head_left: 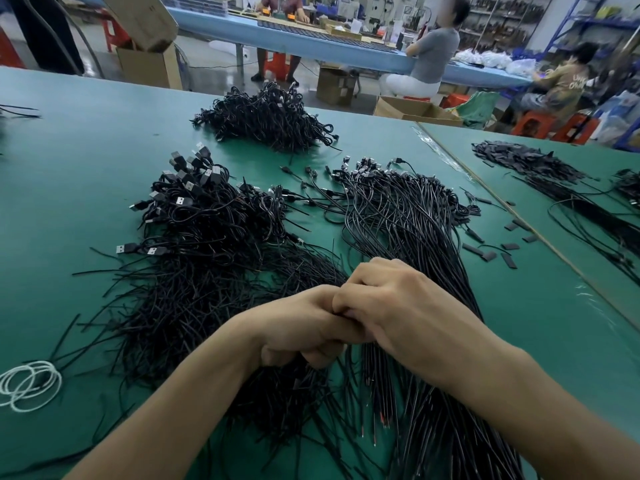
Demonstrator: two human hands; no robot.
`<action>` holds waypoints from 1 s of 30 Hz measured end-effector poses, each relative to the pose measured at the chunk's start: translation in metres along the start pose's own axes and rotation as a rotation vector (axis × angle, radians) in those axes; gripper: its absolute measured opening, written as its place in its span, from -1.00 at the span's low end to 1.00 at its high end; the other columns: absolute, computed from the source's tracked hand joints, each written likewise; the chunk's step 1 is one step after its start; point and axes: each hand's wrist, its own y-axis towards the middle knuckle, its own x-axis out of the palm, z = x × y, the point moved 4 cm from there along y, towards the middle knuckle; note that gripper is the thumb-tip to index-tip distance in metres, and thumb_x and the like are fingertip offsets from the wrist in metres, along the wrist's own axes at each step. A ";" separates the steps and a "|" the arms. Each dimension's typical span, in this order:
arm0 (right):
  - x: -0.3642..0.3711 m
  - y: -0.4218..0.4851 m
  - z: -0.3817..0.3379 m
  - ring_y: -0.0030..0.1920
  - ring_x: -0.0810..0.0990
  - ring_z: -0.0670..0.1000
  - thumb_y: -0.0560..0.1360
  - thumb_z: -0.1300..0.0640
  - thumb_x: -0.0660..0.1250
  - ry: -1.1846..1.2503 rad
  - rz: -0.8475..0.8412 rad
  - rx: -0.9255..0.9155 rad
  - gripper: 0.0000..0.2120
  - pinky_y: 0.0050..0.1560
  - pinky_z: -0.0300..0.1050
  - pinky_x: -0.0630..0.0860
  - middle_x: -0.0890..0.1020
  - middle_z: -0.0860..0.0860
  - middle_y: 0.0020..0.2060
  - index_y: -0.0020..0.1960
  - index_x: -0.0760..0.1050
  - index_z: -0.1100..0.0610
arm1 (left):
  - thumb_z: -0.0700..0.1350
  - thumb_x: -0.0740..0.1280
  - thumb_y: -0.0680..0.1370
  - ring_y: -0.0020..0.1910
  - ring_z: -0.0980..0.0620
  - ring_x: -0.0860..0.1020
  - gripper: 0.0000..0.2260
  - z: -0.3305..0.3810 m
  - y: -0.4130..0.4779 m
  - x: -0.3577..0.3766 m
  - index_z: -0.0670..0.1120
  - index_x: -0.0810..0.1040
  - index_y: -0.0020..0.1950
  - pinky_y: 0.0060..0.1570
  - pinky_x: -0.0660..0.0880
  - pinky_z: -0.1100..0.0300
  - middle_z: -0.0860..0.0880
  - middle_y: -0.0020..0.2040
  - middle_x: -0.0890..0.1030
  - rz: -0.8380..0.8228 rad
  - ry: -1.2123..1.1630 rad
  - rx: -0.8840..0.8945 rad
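Note:
My left hand and my right hand meet knuckle to knuckle low in the middle of the head view, fingers curled. They sit over black cable ends; what the fingers pinch is hidden between them. A heap of black USB cables lies to the left with plugs pointing up and left. A second bundle of long black cables runs from the upper right down under my right wrist, with bare red wire tips near the bottom.
A third black cable pile lies farther back on the green table. Short black sleeve pieces are scattered to the right. A white cord coil sits at the left edge. Several people work at a blue bench behind.

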 end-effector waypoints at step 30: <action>-0.002 0.000 0.006 -0.12 0.51 0.06 0.59 0.08 0.28 -0.106 0.302 0.216 -0.88 -0.01 0.03 0.53 0.56 0.01 -0.14 -0.01 0.53 0.12 | -0.08 0.15 0.70 -0.51 0.18 0.19 -0.60 0.014 0.009 0.002 -0.03 0.50 -0.33 -0.59 0.20 0.37 0.07 -0.43 0.27 0.461 -0.559 0.362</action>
